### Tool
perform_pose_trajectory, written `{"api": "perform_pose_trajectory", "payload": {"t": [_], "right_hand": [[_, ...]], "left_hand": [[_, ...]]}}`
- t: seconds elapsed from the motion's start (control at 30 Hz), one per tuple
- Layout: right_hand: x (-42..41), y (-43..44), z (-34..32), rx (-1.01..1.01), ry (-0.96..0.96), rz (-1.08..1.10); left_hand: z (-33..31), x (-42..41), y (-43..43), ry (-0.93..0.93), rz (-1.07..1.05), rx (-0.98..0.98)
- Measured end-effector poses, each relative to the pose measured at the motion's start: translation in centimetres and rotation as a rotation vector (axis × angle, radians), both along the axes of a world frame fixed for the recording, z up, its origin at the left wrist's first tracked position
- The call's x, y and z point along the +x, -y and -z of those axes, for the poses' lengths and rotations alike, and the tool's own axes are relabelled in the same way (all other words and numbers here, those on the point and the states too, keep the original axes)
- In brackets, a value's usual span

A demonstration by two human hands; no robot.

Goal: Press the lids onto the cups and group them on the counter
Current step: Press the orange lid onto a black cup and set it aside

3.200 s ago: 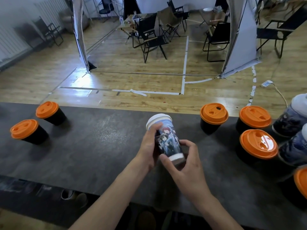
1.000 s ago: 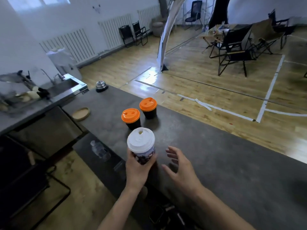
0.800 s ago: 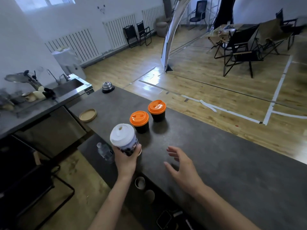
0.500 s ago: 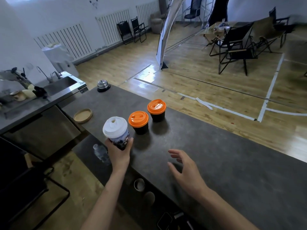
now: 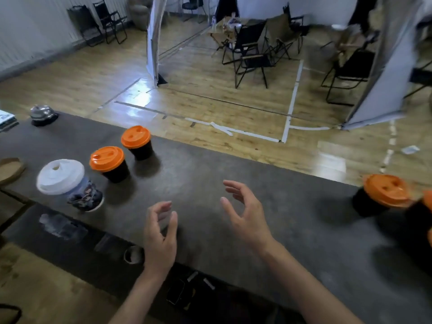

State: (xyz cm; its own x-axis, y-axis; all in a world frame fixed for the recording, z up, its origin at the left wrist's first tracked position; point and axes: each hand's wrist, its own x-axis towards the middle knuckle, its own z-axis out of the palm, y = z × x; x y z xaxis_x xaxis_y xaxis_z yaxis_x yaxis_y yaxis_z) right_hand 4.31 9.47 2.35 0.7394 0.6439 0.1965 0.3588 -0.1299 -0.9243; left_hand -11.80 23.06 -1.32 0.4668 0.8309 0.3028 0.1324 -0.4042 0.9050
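We are in a big room with a wood floor (image 5: 205, 108), white tape lines (image 5: 290, 106) and black folding chairs (image 5: 250, 52) far back. In front of us runs the long dark surface (image 5: 198, 181). At its left end sit a little bell (image 5: 43, 114) and a round wood coaster (image 5: 10, 169). Three cups stand close together there in a row: the far orange-lid cup (image 5: 138, 142), the near orange-lid cup (image 5: 108, 163) and, closest to us, the white-lid cup (image 5: 67, 183) with pictures on it. Half a second ago our left hand (image 5: 160, 235) was holding the white-lid cup. Now it stands by itself on the surface, just beside the near orange-lid cup, with its lid on. So we think this cup is done and has joined its group. Another orange-lid cup (image 5: 381, 195) waits at the far right, well apart, so the grouping looks not finished yet. Our left hand is loose, fingers a bit bent, and holds nothing. Our right hand (image 5: 245, 218) is spread wide and holds nothing too.
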Motion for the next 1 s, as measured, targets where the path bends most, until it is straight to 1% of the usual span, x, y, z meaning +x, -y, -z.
{"api": "perform_pose_trajectory", "payload": {"t": [0.17, 0.27, 0.37, 0.43, 0.5, 0.6, 0.7, 0.77, 0.8, 0.87, 1.0], "right_hand": [[3.5, 11.0, -2.0, 0.057, 0.112, 0.275], [5.2, 17.1, -3.6, 0.075, 0.181, 0.423], [6.5, 21.9, -5.1, 0.078, 0.270, 0.540], [7.2, 24.6, -5.7, 0.033, 0.354, 0.607], [7.9, 27.0, -5.8, -0.070, 0.446, 0.700], [8.9, 29.4, -4.6, -0.289, 0.520, 0.842], [9.6, 30.1, -2.4, -0.520, 0.510, 0.899], [9.9, 30.1, -1.0, -0.671, 0.482, 0.921], [10.0, 30.1, -0.5, -0.713, 0.461, 0.934], [10.0, 30.1, 0.2, -0.720, 0.425, 0.949], [10.5, 30.6, 0.8, -0.568, 0.460, 0.988]], "left_hand": [[-1.3, 8.5, 5.6, -0.080, 0.383, 0.021], [-2.5, 14.4, 10.5, -0.111, 0.600, 0.168], [-3.7, 20.3, 15.6, -0.132, 0.775, 0.349], [-4.6, 24.0, 18.7, -0.189, 0.873, 0.439], [-5.5, 27.1, 21.5, -0.243, 0.944, 0.472], [-5.6, 30.7, 24.4, -0.275, 0.979, 0.551], [-4.6, 32.5, 25.7, -0.319, 0.974, 0.589], [-4.2, 32.8, 25.8, -0.275, 0.944, 0.579], [-4.1, 32.8, 25.7, -0.245, 0.926, 0.570], [-4.2, 32.3, 25.3, -0.213, 0.909, 0.561], [-4.0, 29.4, 23.1, -0.209, 0.876, 0.529]]}}
